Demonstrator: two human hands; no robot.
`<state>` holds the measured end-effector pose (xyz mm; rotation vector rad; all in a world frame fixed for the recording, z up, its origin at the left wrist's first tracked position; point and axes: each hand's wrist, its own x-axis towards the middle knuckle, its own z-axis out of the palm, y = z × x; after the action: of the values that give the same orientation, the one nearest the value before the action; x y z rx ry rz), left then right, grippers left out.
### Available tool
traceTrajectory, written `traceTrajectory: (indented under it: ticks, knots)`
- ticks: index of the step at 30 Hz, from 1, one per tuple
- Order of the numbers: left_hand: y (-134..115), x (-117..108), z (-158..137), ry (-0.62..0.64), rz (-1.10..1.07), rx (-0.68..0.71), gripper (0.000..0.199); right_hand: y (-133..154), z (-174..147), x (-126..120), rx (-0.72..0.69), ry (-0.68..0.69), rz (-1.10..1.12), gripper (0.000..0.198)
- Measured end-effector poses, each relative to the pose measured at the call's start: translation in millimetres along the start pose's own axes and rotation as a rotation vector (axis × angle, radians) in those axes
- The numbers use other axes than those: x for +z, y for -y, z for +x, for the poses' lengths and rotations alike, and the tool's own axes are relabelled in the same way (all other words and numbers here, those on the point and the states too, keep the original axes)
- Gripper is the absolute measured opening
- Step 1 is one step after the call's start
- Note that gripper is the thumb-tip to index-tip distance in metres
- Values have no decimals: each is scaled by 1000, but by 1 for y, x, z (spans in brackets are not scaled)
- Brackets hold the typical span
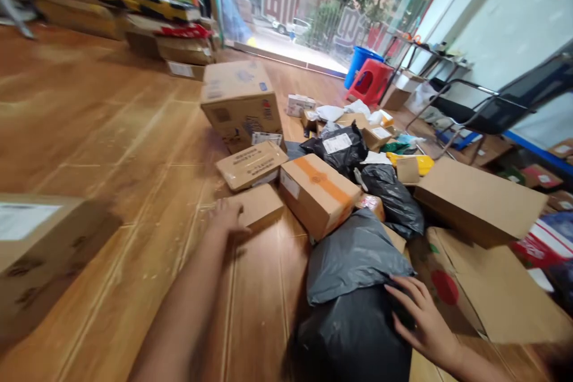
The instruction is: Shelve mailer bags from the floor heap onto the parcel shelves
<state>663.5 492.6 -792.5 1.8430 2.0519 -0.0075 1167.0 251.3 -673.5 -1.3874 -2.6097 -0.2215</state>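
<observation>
My left hand (227, 219) reaches forward and lies at the near left end of a small flat cardboard box (259, 204) on the floor, fingers apart and a little blurred. Beyond that box is a taped flat carton (253, 165), and to its right stands a carton with an orange tape stripe (320, 188). My right hand (421, 319), fingers spread, touches the right side of a dark plastic parcel bag (358, 334). A grey plastic bag (358, 256) rests against the top of that dark bag. Neither hand is closed around anything.
A large printed carton (242, 101) stands ahead, and a blurred labelled box (49, 250) is at left. Black-bagged parcels (389, 197) and open cartons (481, 197) fill the right. Farther back are a red stool (369, 80), a blue bin (360, 62) and a chair (496, 110).
</observation>
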Motion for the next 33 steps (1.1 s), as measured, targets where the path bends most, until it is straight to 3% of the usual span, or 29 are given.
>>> traceTrajectory:
  ticks: [2, 4, 6, 8, 10, 11, 12, 15, 18, 20, 21, 24, 26, 28, 31, 33]
  knots:
    - [-9, 7, 5, -42, -11, -32, 68, -13, 15, 10, 46, -14, -86, 60]
    - [-23, 17, -3, -168, -75, -71, 62, -26, 41, 17, 67, 61, -76, 60]
    - [-43, 31, -27, -332, -180, -39, 61, -37, 70, 17, 78, 117, 29, 40]
    - [-65, 51, -65, -414, -303, 147, 59, -42, 97, 5, 154, 95, 151, 20]
    - [-84, 74, -114, -295, -446, 477, 65, -38, 120, -21, 303, -54, 285, 28]
    - [-90, 85, -139, -229, -513, 590, 76, -31, 129, -36, 383, -135, 380, 35]
    - [-94, 94, -164, -186, -574, 615, 90, -22, 136, -51, 450, -188, 508, 40]
    - [-94, 107, -217, -145, -954, 388, 115, 15, 152, -70, 536, -85, 1045, 46]
    - [-79, 97, -237, -108, -1476, -55, 123, 47, 154, -41, 633, 86, 1497, 54]
    - [-64, 86, -242, -84, -1657, -376, 105, 51, 148, -9, 638, 209, 1472, 59]
    - [-56, 84, -245, -65, -1673, -495, 91, 45, 143, 6, 550, 235, 1342, 58]
    - [-26, 92, -255, 26, -1522, -685, 55, 7, 116, 32, 349, 170, 737, 56]
    - [-3, 106, -264, 94, -1357, -762, 38, -24, 91, 38, 439, 205, 459, 73]
    - [14, 121, -275, 84, -1152, -871, 24, -45, 65, 39, 559, 341, 435, 77]
    - [7, 141, -295, -70, -742, -906, 43, -49, 29, 38, 608, 383, 544, 68]
    - [-23, 157, -310, -158, -660, -713, 68, -39, 4, 36, 603, 315, 566, 65]
